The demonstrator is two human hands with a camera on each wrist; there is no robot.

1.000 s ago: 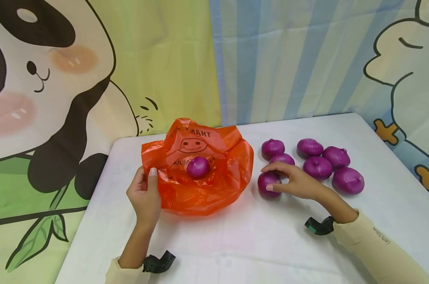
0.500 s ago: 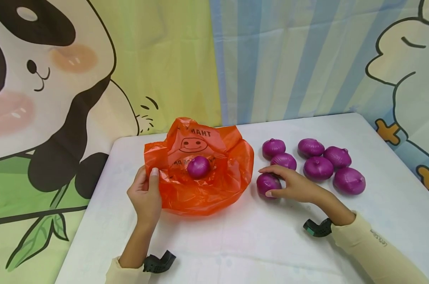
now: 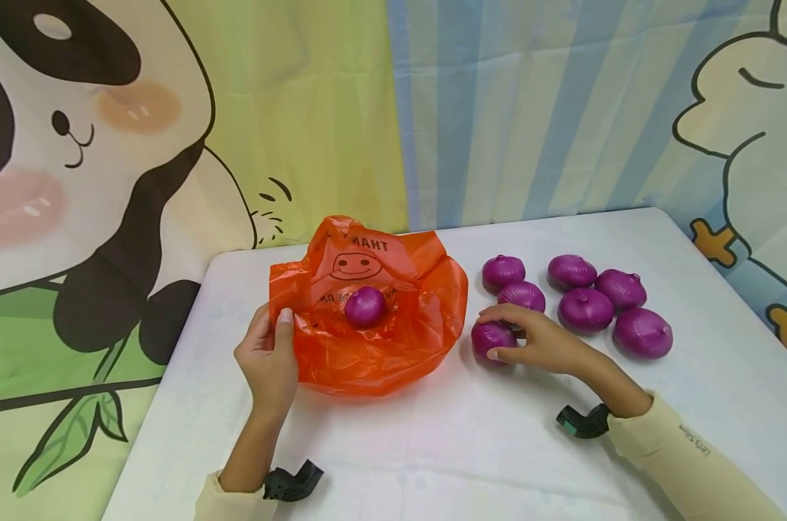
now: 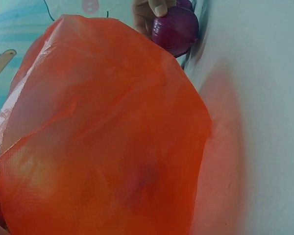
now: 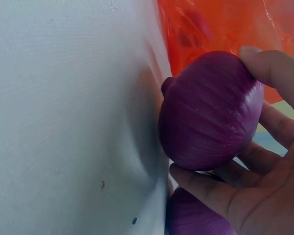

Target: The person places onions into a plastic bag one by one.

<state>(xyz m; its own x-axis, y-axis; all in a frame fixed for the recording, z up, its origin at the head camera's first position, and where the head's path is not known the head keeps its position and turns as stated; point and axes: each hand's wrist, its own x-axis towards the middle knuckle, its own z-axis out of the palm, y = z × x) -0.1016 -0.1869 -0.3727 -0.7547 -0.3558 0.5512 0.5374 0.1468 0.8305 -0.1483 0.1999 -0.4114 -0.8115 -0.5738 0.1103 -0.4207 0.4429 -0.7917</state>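
Note:
An orange-red plastic bag (image 3: 380,365) with a pig face printed on it lies spread wide at the middle of the table. One purple onion (image 3: 365,307) sits inside it. My left hand (image 3: 269,362) pinches the bag's left edge between thumb and fingers. To the right of the bag, my right hand (image 3: 543,340) grips another purple onion (image 3: 491,342), thumb on the near side and fingers over the far side. In the right wrist view that onion (image 5: 210,112) shows close up, near the white tabletop. The left wrist view is mostly filled by the bag (image 4: 108,127).
Behind the right hand stand two purple onions, one at the back (image 3: 503,273) and one partly covered by the hand (image 3: 522,296). Several more, such as a large onion (image 3: 643,333), cluster farther right on the white table (image 3: 393,463). A cartoon-printed curtain (image 3: 328,130) hangs behind.
The right hand's thumb and fingers have settled around the onion, which has shifted slightly left. The left hand has drawn the bag's edge a little to the right.

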